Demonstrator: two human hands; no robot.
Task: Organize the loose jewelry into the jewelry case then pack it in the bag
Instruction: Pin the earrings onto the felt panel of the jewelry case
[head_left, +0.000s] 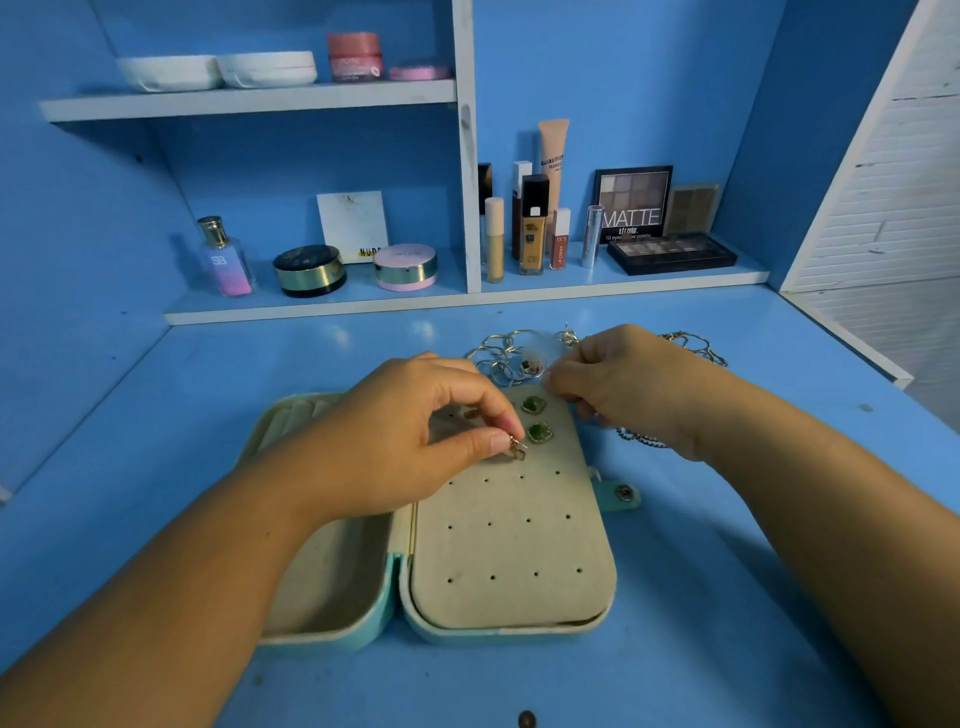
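An open teal jewelry case (405, 618) lies on the blue desk, its beige earring panel (514, 540) dotted with small holes. Two green stud earrings (537, 420) sit at the panel's top. My left hand (415, 441) pinches a small gold earring (517, 448) just above the panel, beside the lower green stud. My right hand (628, 384) is curled at the panel's top right corner, fingertips pinched together; what it holds is too small to tell. Loose rings and hoops (506, 358) lie behind the case, and chains (696, 345) lie under and behind my right hand.
A low shelf at the back carries a perfume bottle (224, 257), compacts (309, 270), foundation tubes (534, 228) and eyeshadow palettes (670, 252). An upper shelf holds white dishes (218, 70) and a pink jar (355, 56). A white slatted panel (893, 171) stands at the right.
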